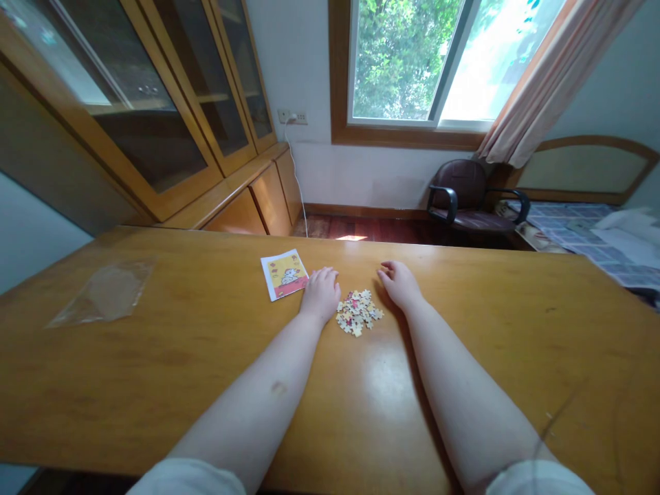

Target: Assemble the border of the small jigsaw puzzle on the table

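A small heap of jigsaw puzzle pieces (359, 313), pale with bits of yellow and pink, lies on the wooden table (206, 385) between my hands. Palm down at the heap's left edge rests my left hand (322, 292), open, its fingers loosely stretched forward. It also borders a square picture card (284, 273) with a white cartoon animal on yellow and pink, and seems to touch its right edge. On the heap's other side, my right hand (399, 283) is apart from the pieces, open and holding nothing, with its fingers loosely bent inward.
A clear plastic bag (111, 289) lies flat toward the table's left end. Beyond the far edge are a glass-fronted cabinet (206, 165), a white cable (296, 172), a window (407, 62), a brown armchair (458, 185) and a bed (582, 234).
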The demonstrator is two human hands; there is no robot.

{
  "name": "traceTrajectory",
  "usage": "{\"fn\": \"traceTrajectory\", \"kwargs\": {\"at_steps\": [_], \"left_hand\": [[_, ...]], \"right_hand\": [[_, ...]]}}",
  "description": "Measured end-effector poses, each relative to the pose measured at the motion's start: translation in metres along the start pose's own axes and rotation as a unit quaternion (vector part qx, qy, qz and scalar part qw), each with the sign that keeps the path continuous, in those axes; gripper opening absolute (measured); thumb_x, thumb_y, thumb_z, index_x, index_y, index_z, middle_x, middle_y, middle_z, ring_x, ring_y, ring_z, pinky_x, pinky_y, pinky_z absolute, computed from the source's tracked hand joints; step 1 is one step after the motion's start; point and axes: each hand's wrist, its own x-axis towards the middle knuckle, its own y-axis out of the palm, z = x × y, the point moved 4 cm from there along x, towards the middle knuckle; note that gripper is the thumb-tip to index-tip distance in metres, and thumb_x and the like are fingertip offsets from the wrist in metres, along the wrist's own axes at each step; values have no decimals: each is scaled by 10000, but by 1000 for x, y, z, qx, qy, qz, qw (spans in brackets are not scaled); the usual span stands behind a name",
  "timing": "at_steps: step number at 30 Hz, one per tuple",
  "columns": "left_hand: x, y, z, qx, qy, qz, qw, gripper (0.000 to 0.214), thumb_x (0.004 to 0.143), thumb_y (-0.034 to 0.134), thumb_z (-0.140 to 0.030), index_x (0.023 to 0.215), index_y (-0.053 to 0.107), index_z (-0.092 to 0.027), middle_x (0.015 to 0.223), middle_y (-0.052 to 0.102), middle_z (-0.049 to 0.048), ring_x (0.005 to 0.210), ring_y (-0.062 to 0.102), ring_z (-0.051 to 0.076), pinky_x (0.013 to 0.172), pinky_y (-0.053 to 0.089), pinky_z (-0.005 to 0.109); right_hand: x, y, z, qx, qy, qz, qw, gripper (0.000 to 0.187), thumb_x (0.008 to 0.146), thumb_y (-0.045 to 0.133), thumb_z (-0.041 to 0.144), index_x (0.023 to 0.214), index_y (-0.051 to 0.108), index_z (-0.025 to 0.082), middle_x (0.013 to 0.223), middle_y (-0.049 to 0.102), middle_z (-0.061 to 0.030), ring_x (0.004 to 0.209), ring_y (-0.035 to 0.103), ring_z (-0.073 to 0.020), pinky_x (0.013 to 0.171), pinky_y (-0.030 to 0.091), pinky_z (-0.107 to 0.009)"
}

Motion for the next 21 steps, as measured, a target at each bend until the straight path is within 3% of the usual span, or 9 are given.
{"fn": "traceTrajectory", "kwargs": {"at_steps": [3,7,12,16,21], "left_hand": [[7,-4,-9,53,52,-12,997,368,886,467,-237,1220,613,-185,1365,556,87,1363,379,276,1192,154,518],[18,-5,-5,103,6,-7,995,479,905,440,-324,1346,527,-160,1480,434,96,1439,220,312,1183,39,581],[22,7,6,111,-38,76,990,640,929,354,-459,1489,316,-152,1573,245,95,1462,157,301,1180,76,558],[22,15,12,104,-29,141,984,667,938,286,-512,1501,283,-155,1569,251,103,1453,208,276,1175,140,529],[24,17,15,112,-20,161,980,679,937,257,-542,1510,256,-178,1579,223,97,1459,190,261,1178,148,497]], "right_hand": [[-2,8,7,-51,-43,25,997,433,845,540,328,1217,585,113,1238,620,-140,1174,546,-244,1050,393,-369],[-2,11,7,-109,-28,52,992,581,865,530,375,1365,472,87,1416,496,-143,1317,438,-247,1132,302,-362],[-5,18,8,-196,-3,123,973,711,907,430,510,1489,299,125,1563,267,-119,1445,232,-248,1181,163,-450],[-7,23,9,-246,3,172,954,739,923,331,581,1513,244,145,1586,188,-98,1469,152,-241,1181,108,-479],[-7,22,11,-265,9,186,946,768,918,285,619,1527,197,161,1595,149,-73,1475,123,-228,1183,98,-468]]}}
